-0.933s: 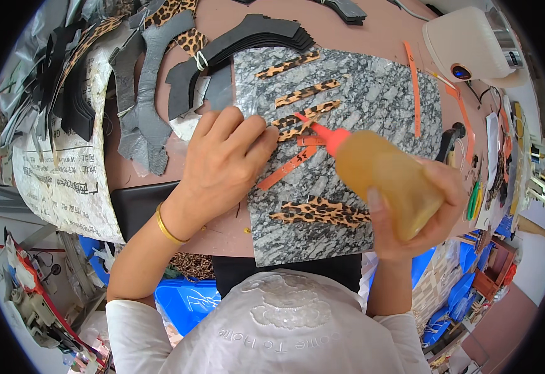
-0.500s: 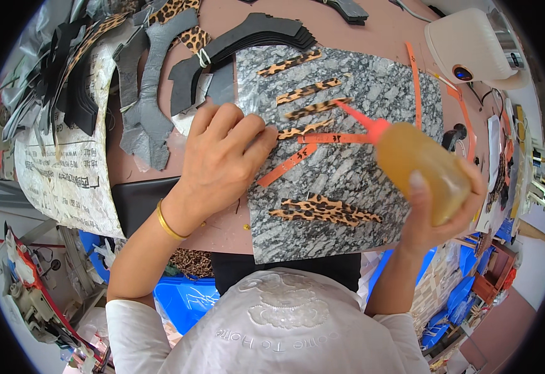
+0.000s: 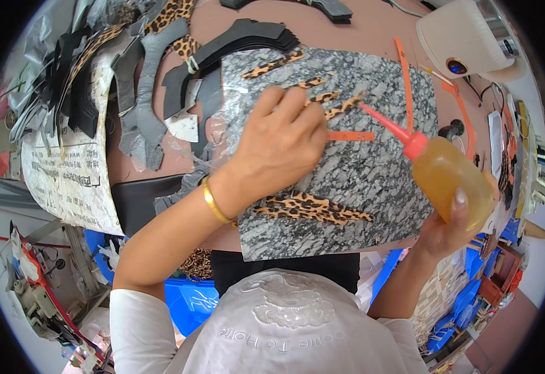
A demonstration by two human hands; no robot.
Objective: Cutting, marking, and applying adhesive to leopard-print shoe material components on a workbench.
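Observation:
My left hand (image 3: 285, 140) is closed over the grey marbled board (image 3: 372, 168), fingertips hidden beneath it. From under its fingers a narrow leopard-print strip (image 3: 347, 105) slants up to the right, apparently pinched at its near end. My right hand (image 3: 456, 227) grips a squeeze bottle (image 3: 450, 177) of amber liquid. The bottle's long red nozzle (image 3: 385, 121) points left, its tip close to that strip's far end. Two more strips show partly beyond my fingers, and another strip (image 3: 272, 65) lies whole farther up. Overlapping leopard-print pieces (image 3: 316, 209) lie near the board's front edge.
An orange marked strip (image 3: 353, 136) lies beside my left hand, and another orange strip (image 3: 405, 81) at the board's right. Stacked black curved pieces (image 3: 241, 37) sit beyond the board. Dark cut pieces (image 3: 144, 93) lie at left; a cream-coloured appliance (image 3: 463, 40) stands at back right.
My left hand has moved right over the board, and the nearest leopard strip has shifted right and tilted with it. The bottle has drawn back to the right, away from the strips.

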